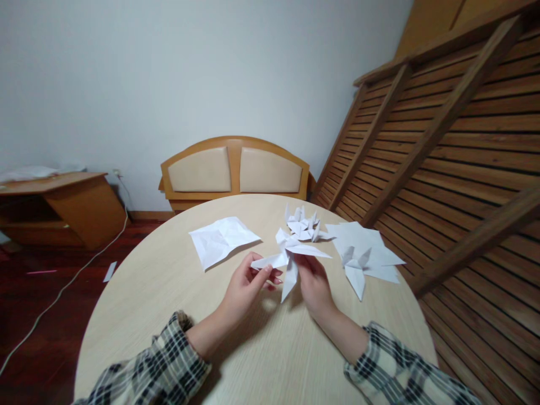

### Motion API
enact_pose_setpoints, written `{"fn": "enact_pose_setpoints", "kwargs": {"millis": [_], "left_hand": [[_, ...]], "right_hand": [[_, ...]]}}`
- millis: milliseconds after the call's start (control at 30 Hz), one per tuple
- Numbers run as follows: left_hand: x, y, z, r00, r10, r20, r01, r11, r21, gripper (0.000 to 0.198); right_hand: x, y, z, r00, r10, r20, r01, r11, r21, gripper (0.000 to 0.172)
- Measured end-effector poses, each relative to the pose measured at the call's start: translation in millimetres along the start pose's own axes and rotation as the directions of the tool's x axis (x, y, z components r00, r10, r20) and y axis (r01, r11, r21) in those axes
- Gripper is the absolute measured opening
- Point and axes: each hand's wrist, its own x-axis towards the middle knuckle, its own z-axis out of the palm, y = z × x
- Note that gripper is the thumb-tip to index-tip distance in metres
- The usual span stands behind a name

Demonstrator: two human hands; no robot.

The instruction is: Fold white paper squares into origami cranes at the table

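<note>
A white folded-paper figure (289, 256) with several pointed flaps is held up over the round table, between both hands. My left hand (248, 284) pinches its left flap between thumb and fingers. My right hand (313, 284) grips it from the right and below, its fingertips partly hidden behind the paper. Beyond it sits a cluster of small folded-paper pieces (304, 224). To the right, another folded-paper piece (355, 270) with upright points lies partly on flat white sheets (375, 244). A creased white sheet (223, 239) rests to the left.
The pale round table (147, 315) has its edge curving round both arms. Behind it stands a headboard (234, 169) with cream panels. A slatted wooden frame (442, 140) leans at the right. At left are a wooden desk (80, 214) and a white cable (76, 275) on the floor.
</note>
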Motion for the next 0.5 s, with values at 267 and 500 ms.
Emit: {"fn": "enact_pose_setpoints", "kwargs": {"millis": [267,500], "left_hand": [[-2.2,-3.3,5.6,0.988,-0.149,0.043,0.153,0.979,-0.133,0.041],[-7.7,-3.8,8.7,0.975,-0.194,0.109,0.212,0.958,-0.191,0.038]], "right_hand": [[1.7,-1.4,0.4,0.999,0.051,-0.017,-0.050,0.996,0.068,0.031],[2.9,-7.3,0.9,0.998,0.052,-0.019,-0.050,0.993,0.104,0.031]]}}
